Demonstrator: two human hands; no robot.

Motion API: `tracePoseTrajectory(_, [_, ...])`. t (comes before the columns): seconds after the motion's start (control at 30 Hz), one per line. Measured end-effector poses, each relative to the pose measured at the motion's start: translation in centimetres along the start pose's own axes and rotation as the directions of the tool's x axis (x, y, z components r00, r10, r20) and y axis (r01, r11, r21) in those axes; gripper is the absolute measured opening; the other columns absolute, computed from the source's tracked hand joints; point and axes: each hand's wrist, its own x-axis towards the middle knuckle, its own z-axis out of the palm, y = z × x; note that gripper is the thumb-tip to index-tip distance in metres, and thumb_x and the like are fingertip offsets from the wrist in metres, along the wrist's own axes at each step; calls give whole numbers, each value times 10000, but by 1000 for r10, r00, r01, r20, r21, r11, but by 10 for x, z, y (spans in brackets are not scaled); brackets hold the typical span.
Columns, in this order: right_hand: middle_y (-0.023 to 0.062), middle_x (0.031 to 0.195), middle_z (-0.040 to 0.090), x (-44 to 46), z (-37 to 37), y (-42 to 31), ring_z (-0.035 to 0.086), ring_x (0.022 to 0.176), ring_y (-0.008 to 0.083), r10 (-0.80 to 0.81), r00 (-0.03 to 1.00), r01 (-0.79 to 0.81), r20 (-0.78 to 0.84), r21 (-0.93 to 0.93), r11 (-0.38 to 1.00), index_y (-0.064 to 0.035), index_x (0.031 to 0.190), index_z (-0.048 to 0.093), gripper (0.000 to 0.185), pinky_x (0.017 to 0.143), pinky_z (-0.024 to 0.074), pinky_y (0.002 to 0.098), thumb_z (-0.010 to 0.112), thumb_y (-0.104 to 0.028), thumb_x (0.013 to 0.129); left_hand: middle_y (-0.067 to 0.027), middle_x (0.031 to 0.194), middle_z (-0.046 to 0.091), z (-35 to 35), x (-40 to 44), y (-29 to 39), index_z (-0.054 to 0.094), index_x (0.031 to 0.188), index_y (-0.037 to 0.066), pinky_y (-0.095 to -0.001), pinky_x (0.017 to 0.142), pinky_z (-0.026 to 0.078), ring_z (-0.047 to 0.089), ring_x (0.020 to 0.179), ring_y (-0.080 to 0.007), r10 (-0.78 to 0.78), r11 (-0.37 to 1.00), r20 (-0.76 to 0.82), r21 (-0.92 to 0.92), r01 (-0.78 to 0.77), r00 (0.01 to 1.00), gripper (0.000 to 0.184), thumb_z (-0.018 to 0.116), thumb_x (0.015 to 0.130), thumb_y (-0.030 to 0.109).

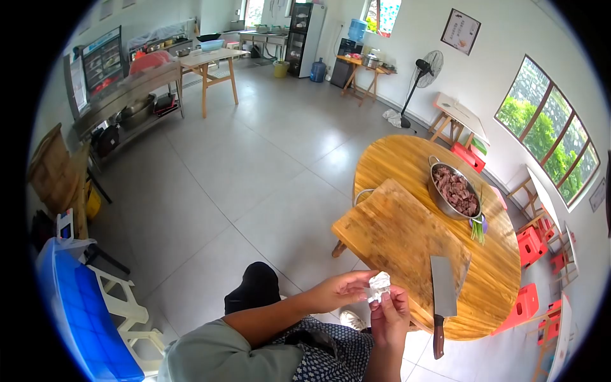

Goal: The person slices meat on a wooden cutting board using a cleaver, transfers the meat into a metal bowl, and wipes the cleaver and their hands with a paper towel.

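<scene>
Both hands are raised together in front of my lap, near the edge of the cutting board. Between the fingertips is a small, crumpled white papery thing (379,286); I cannot make out exactly what it is. My left hand (347,288) pinches it from the left, and my right hand (390,312) grips it from below and the right. The thick wooden cutting board (401,232) lies on the round table just beyond them. A cleaver (443,286) rests to the right of my hands, its blade on the board's edge and its wooden handle pointing toward me.
On the round wooden table (382,156) stands a metal pot (438,196) of cut dark red meat, with green onions (477,230) beside it. A blue-topped plastic item (95,312) is at my left. Red stools (527,305) line the right; a standing fan (420,79) is farther back.
</scene>
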Motion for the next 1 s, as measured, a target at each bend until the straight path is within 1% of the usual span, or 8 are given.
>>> tracePoseTrajectory(0.1, [95, 1034, 656, -3, 6, 4, 598, 840, 149, 55, 998, -55, -9, 49, 997, -17, 1116, 574, 154, 763, 505, 280, 611, -6, 967, -131, 1476, 480, 1, -1, -5, 356, 1519, 31, -342, 1119, 390, 467, 1355, -207, 51, 993, -25, -105, -54, 998, 564, 580, 1002, 43])
tracePoseTrajectory(0.3, [92, 1012, 663, 1, 5, 14, 610, 824, 151, 137, 985, -126, -106, 102, 987, -25, 1077, 612, 102, 745, 512, 280, 618, -41, 977, -134, 1421, 542, 6, -2, 20, 538, 1382, -4, -326, 1102, 412, 511, 1327, -203, 32, 944, -93, 331, 1, 995, 474, 685, 935, 53])
tracePoseTrajectory(0.37, [100, 1020, 670, 1, -1, 13, 617, 814, 158, 184, 983, -176, -29, 171, 969, -26, 1059, 621, 78, 738, 517, 284, 601, -63, 993, -130, 1389, 574, 6, -3, 27, 549, 1370, -3, -321, 1085, 428, 548, 1287, -205, 162, 859, -23, 495, -130, 987, 493, 716, 911, 65])
tracePoseTrajectory(0.53, [92, 1107, 671, 0, 11, 11, 617, 830, 171, 230, 973, -228, -8, 114, 967, -29, 1132, 611, 170, 733, 511, 291, 592, -148, 1012, -89, 1255, 642, -16, -4, 12, 581, 1307, 32, -324, 1024, 466, 605, 1166, -180, 195, 952, -217, 276, -131, 957, 410, 714, 927, 114])
tracePoseTrajectory(0.57, [99, 1118, 671, -2, 11, 12, 615, 824, 179, 248, 969, -248, 2, 55, 967, -30, 1142, 610, 191, 724, 505, 302, 577, -175, 1023, -81, 1216, 651, -22, -5, 11, 600, 1256, 38, -331, 1005, 480, 619, 1129, -172, 163, 984, -336, 118, -130, 928, 341, 700, 939, 112])
tracePoseTrajectory(0.67, [123, 1163, 654, -12, 13, 11, 606, 818, 187, 317, 948, -318, -32, -27, 948, -16, 1174, 590, 229, 727, 491, 309, 555, -192, 1031, -45, 1061, 672, -66, -15, 33, 581, 1100, 84, -339, 915, 517, 640, 999, -156, 302, 953, -640, 186, -238, 706, 99, 586, 1012, 128])
tracePoseTrajectory(0.9, [132, 1164, 630, -20, -22, 35, 600, 836, 181, 511, 858, -511, -46, -165, 844, -29, 1193, 559, 203, 736, 492, 317, 529, -155, 1037, -16, 1064, 652, -187, -91, 64, 587, 1097, 161, -336, 845, 505, 632, 1000, -168, 165, 905, -960, 58, -421, 224, 124, 628, 987, 202])
tracePoseTrajectory(1.0, [132, 1151, 640, -19, -12, 42, 612, 838, 175, 529, 845, -534, -82, -203, 821, -10, 1196, 563, 221, 741, 503, 315, 539, -158, 1033, -26, 1106, 653, -251, -159, 15, 585, 1152, 145, -345, 880, 499, 624, 1046, -189, 165, 847, -957, 14, -532, 237, 224, 654, 967, 252])
